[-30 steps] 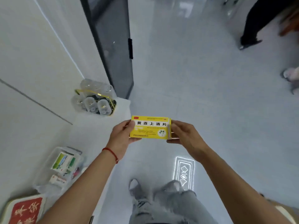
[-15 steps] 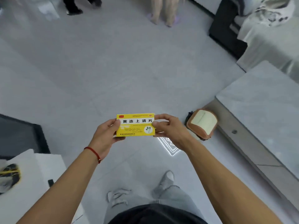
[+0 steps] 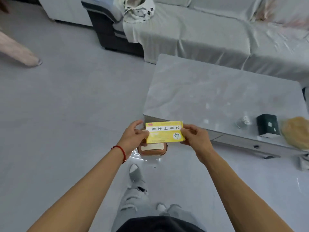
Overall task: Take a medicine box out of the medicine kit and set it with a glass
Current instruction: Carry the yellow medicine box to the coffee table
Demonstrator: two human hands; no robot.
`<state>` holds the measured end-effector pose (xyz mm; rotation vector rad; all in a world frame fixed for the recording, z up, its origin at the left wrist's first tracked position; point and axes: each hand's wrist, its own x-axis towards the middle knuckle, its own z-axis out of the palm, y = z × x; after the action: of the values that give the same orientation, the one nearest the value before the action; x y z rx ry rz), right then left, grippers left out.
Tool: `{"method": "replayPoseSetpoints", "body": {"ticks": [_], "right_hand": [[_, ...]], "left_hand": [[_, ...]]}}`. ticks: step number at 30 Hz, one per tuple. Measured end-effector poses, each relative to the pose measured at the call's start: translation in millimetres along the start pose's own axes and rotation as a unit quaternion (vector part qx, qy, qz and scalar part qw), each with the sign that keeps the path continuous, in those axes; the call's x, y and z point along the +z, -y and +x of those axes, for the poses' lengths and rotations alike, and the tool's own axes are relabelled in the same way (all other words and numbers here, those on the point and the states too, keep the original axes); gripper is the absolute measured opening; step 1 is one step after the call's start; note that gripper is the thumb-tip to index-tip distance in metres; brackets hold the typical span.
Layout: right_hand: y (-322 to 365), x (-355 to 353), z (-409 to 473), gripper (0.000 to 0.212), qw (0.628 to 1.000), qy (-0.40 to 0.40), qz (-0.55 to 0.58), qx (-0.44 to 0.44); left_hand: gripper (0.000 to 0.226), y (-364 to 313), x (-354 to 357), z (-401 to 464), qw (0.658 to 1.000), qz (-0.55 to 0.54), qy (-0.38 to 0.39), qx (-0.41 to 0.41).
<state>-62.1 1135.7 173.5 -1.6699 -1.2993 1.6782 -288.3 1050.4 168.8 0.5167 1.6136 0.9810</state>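
Observation:
I hold a flat yellow medicine box [image 3: 164, 132] with a white label strip in front of me, level, at about waist height. My left hand [image 3: 133, 136] pinches its left end and my right hand [image 3: 194, 137] pinches its right end. A clear glass [image 3: 243, 122] stands on the grey marble coffee table [image 3: 209, 91] at the right, beside a dark box. The medicine kit is out of view.
A brown toast-shaped stool [image 3: 153, 149] sits on the floor below the box, at the table's near corner. On the table stand a dark green box [image 3: 268, 125] and a tan woven mat [image 3: 295, 132]. A covered sofa [image 3: 200, 27] lies behind. Another person's leg [image 3: 18, 51] is at far left.
I have turned right, away from the white cabinet with the kit and glasses. The coffee table and sofa came into view. Both hands keep hold of the yellow box.

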Motion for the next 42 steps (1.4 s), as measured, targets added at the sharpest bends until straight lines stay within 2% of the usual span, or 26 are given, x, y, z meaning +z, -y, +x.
{"method": "replayPoseSetpoints", "body": {"ticks": [3, 5, 10, 15, 19, 21, 24, 28, 34, 37, 42], "right_hand": [[16.4, -10.4, 35.4, 0.023, 0.998, -0.058, 0.006, 0.012], [26.6, -12.4, 62.4, 0.024, 0.997, -0.075, 0.007, 0.017], [39.3, -14.6, 147.4, 0.031, 0.994, -0.097, -0.029, 0.043], [49.6, -6.8, 283.5, 0.039, 0.990, -0.057, -0.131, 0.010], [50.3, -2.5, 399.7, 0.040, 0.985, -0.027, -0.168, -0.002], [48.5, -0.4, 456.2, 0.042, 0.980, 0.014, -0.199, -0.016], [40.2, 9.4, 538.9, 0.040, 0.956, 0.078, -0.279, -0.055], [25.1, 29.9, 623.2, 0.042, 0.919, 0.134, -0.359, -0.093], [19.7, 50.9, 686.5, 0.042, 0.905, 0.099, -0.386, -0.146], [10.7, 49.5, 693.0, 0.048, 0.889, 0.115, -0.406, -0.176], [9.0, 48.4, 692.9, 0.050, 0.876, 0.104, -0.435, -0.183]], "left_hand": [[0.032, -30.5, 10.3, 62.0, 0.997, 0.043, 0.060, -0.008], [0.037, -48.4, 15.2, 101.8, 0.994, 0.068, 0.086, -0.005], [0.033, -81.4, 30.2, 179.9, 0.989, 0.099, 0.101, -0.054], [0.027, -83.5, 51.7, 269.3, 0.990, 0.072, 0.057, -0.110], [0.027, -69.2, 84.3, 346.7, 0.983, -0.041, -0.036, -0.175], [0.026, -60.3, 103.7, 388.9, 0.974, -0.092, -0.083, -0.192], [0.022, -40.0, 126.4, 455.2, 0.956, -0.152, -0.142, -0.207], [0.014, -14.6, 134.2, 533.0, 0.948, -0.115, -0.215, -0.203], [0.008, -14.2, 132.3, 596.9, 0.958, -0.015, -0.240, -0.156], [0.020, -17.6, 133.8, 602.8, 0.957, 0.000, -0.258, -0.132], [0.023, -14.0, 133.9, 597.7, 0.960, -0.004, -0.249, -0.127]]}}
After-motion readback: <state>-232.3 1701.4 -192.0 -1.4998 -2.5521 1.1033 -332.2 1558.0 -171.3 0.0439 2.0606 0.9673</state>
